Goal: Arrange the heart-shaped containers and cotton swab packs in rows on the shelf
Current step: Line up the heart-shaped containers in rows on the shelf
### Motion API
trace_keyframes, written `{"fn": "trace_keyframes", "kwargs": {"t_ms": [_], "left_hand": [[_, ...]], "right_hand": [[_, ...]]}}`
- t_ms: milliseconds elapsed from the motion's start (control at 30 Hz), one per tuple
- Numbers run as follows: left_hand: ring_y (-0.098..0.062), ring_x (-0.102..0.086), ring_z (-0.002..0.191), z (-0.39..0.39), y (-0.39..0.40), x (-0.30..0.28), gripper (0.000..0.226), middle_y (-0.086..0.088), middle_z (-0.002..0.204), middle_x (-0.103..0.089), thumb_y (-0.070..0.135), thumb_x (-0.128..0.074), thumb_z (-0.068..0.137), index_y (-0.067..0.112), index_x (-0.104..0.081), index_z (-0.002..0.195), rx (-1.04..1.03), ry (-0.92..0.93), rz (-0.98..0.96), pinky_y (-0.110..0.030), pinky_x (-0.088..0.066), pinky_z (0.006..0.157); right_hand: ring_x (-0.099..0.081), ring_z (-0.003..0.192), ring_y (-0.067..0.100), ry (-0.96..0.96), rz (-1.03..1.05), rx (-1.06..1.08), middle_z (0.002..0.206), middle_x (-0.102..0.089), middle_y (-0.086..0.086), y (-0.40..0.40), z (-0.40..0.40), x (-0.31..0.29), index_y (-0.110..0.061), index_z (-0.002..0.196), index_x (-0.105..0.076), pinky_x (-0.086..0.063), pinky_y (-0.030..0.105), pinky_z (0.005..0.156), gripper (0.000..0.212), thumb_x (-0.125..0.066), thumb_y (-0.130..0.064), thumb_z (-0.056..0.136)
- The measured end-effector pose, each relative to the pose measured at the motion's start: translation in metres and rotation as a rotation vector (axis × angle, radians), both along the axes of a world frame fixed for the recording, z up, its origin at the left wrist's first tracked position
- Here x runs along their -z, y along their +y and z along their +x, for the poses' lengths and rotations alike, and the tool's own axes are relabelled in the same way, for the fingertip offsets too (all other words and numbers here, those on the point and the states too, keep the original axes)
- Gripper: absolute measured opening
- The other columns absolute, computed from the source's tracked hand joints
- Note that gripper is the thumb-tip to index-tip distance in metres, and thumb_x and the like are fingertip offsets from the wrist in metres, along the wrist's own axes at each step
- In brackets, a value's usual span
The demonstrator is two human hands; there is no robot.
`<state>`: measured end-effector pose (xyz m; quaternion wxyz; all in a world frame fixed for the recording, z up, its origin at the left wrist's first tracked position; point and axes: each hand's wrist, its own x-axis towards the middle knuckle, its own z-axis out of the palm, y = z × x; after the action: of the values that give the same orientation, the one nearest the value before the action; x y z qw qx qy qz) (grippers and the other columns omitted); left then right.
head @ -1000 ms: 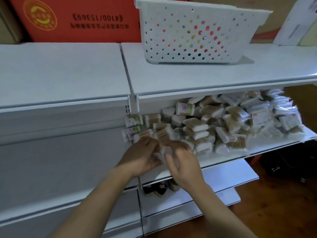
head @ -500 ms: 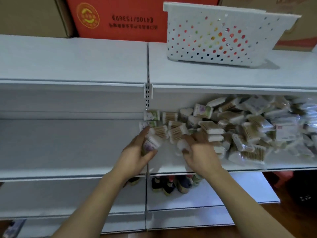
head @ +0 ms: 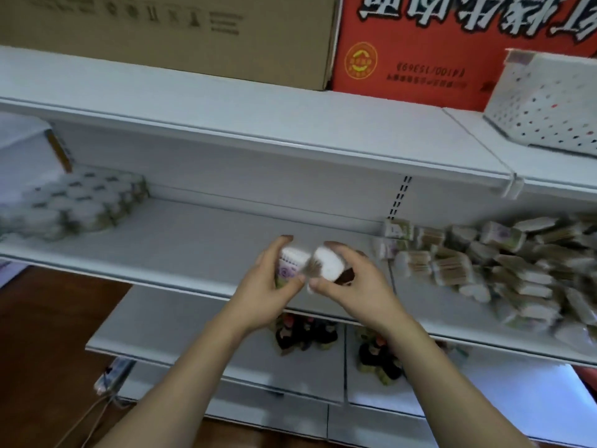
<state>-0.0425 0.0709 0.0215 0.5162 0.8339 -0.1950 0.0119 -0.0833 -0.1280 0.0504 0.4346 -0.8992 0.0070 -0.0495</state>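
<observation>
My left hand (head: 269, 286) grips a cotton swab container with a purple label (head: 290, 263). My right hand (head: 358, 282) grips a white-topped heart-shaped container (head: 328, 261); the two touch above the middle shelf (head: 181, 244). A loose heap of swab packs and heart-shaped containers (head: 494, 263) lies on the shelf section to the right. Neat rows of containers (head: 74, 202) stand at the shelf's far left, blurred.
A white perforated basket (head: 546, 101) sits on the top shelf at the right, in front of a red carton (head: 420, 53); a brown carton (head: 168, 30) stands beside it. Dark bottles (head: 307, 331) stand on the lower shelf. A power strip (head: 111, 376) lies on the wooden floor.
Both hands have lifted a container each out of the heap and moved left over the bare shelf section. The view has swung left, bringing the arranged rows into sight.
</observation>
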Motion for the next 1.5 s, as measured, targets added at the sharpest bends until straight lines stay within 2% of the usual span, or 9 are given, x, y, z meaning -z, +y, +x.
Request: {"fn": "trace_keyframes", "kwargs": {"t_ms": [200,367,533,667,833,933,1033,1233,1500], "left_hand": [[-0.013,-0.054,0.121,0.004,0.114,-0.003,0.061,0.005,0.137,-0.054,0.029,-0.070,0.090,0.031,-0.039,0.143,-0.131,-0.016,0.012,-0.027,-0.043,0.099],[-0.015,-0.060,0.111,0.019,0.183,0.000,0.056,0.004,0.127,-0.060,0.033,-0.070,0.089,0.041,-0.040,0.136,-0.213,0.057,-0.070,-0.030,-0.049,0.092],[0.007,-0.058,0.103,0.043,0.211,-0.006,0.062,0.008,0.124,-0.059,0.031,-0.072,0.089,0.035,-0.038,0.141,-0.188,0.098,-0.134,-0.006,-0.045,0.081],[-0.003,-0.058,0.114,0.073,0.237,-0.008,0.067,0.007,0.129,-0.056,0.042,-0.074,0.087,0.034,-0.036,0.142,-0.162,0.120,-0.150,-0.012,-0.046,0.091],[0.017,-0.052,0.107,0.121,0.264,-0.016,0.059,0.019,0.123,-0.053,0.034,-0.075,0.088,0.031,-0.036,0.132,-0.168,0.165,-0.130,-0.004,-0.041,0.088],[-0.001,-0.063,0.092,0.150,0.278,-0.018,0.056,0.008,0.101,-0.062,0.031,-0.077,0.087,0.028,-0.040,0.129,-0.208,0.134,-0.133,-0.021,-0.054,0.082],[-0.021,-0.066,0.101,0.168,0.292,-0.019,0.065,-0.004,0.114,-0.063,0.036,-0.077,0.084,0.031,-0.038,0.136,-0.216,0.105,-0.134,-0.041,-0.059,0.083],[0.001,-0.061,0.072,0.188,0.315,-0.017,0.057,0.003,0.093,-0.061,0.019,-0.076,0.087,0.025,-0.042,0.133,-0.159,0.101,-0.160,-0.013,-0.048,0.063],[0.012,-0.057,0.104,0.206,0.383,-0.017,0.067,0.014,0.119,-0.057,0.019,-0.076,0.088,0.024,-0.036,0.142,0.048,0.148,-0.085,-0.007,-0.047,0.085]], "right_hand": [[-0.064,0.093,0.006,-0.075,0.176,0.042,0.110,-0.067,-0.012,0.117,0.013,0.006,-0.035,0.122,-0.062,-0.052,0.024,0.086,0.047,-0.078,-0.034,0.078],[-0.070,0.089,0.032,0.050,0.815,0.076,0.112,-0.067,0.019,0.173,0.032,0.004,-0.015,0.121,-0.048,-0.058,0.038,0.073,0.043,-0.067,0.001,0.086],[-0.060,0.062,0.027,0.158,0.873,0.041,0.094,-0.066,0.017,0.215,0.063,0.010,-0.020,0.121,-0.056,-0.051,0.031,0.055,0.020,-0.047,-0.027,0.105],[-0.055,0.055,0.024,0.295,1.004,0.067,0.082,-0.066,0.021,0.240,0.101,0.014,-0.007,0.121,-0.058,-0.044,0.026,0.046,0.053,-0.028,-0.048,0.106],[-0.062,0.058,0.025,0.369,0.908,0.008,0.091,-0.074,0.023,0.266,0.145,0.015,-0.008,0.114,-0.063,-0.046,0.025,0.047,0.069,-0.023,-0.062,0.100],[-0.070,0.075,0.031,0.318,0.826,-0.108,0.103,-0.074,0.018,0.272,0.168,0.013,-0.016,0.125,-0.058,-0.054,0.031,0.060,0.061,-0.044,-0.064,0.089],[-0.072,0.090,0.036,0.240,0.774,-0.143,0.110,-0.072,0.012,0.282,0.181,0.010,-0.022,0.123,-0.060,-0.059,0.041,0.075,0.052,-0.056,-0.055,0.084],[-0.064,0.099,0.000,0.087,0.286,-0.139,0.109,-0.063,-0.011,0.319,0.198,0.020,-0.036,0.095,-0.071,-0.052,0.022,0.087,0.009,-0.071,-0.041,0.088],[-0.067,0.099,0.006,-0.043,0.294,-0.018,0.118,-0.065,-0.010,0.380,0.199,0.024,-0.042,0.141,-0.046,-0.056,0.024,0.083,0.075,-0.084,-0.031,0.077]]}}
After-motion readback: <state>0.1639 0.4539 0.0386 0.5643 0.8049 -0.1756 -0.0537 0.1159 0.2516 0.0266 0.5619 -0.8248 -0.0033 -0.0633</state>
